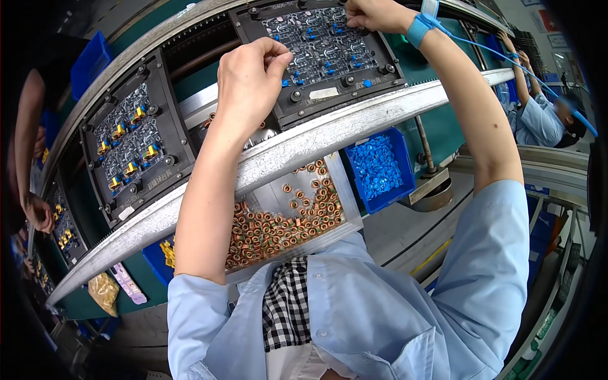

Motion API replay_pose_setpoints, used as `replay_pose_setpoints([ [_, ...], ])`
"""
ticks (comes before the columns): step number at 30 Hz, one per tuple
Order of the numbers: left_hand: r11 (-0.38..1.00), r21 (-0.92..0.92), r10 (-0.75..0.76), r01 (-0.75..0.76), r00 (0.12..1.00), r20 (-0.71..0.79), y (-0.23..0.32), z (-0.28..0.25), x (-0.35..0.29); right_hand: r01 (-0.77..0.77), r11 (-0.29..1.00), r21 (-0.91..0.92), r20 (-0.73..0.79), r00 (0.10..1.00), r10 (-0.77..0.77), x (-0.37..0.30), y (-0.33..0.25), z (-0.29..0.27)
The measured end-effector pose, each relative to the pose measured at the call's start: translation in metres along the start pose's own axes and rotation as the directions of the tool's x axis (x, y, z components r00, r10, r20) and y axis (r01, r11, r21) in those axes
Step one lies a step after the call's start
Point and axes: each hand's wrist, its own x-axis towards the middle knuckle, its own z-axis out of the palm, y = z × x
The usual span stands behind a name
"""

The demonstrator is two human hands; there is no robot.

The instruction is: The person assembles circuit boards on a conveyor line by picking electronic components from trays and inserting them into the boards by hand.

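Left hand [247, 76] and right hand [379, 15] (blue wristband [418, 30]) at circuit boards [318, 48]

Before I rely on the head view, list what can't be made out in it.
Head view:
Whether the left hand holds anything: its curled fingers hide the grip.
The right hand: partly cut off by the upper edge; anything pinched is too small to tell.
Part of the coil tray: behind the metal rail.
Part of the yellow-parts bin: behind the left forearm.

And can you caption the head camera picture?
Left hand and right hand over circuit boards dotted with blue parts, copper-coloured coils nearby.
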Motion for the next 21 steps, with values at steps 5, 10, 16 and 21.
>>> replay_pose_setpoints([
  [5, 1.000, -0.004, -0.021, 0.021, 1.000, 0.004, 0.000, 0.000, 0.000, 0.037, 0.993, 0.111, 0.034, 0.999, -0.041, -0.002, 0.008, 0.004],
  [10, 0.998, -0.034, -0.059, 0.059, 0.998, 0.018, 0.001, -0.001, 0.001, 0.129, 0.975, -0.181, -0.164, 0.973, -0.159, -0.005, 0.015, 0.022],
  [16, 0.988, -0.128, -0.081, 0.084, 0.996, 0.028, -0.003, 0.000, 0.001, 0.198, 0.947, -0.252, -0.178, 0.953, -0.246, -0.007, 0.018, 0.026],
  [21, 0.966, -0.232, -0.107, 0.116, 0.993, 0.050, -0.002, -0.001, 0.003, 0.205, 0.928, -0.311, -0.260, 0.921, -0.291, -0.015, 0.012, 0.031],
])
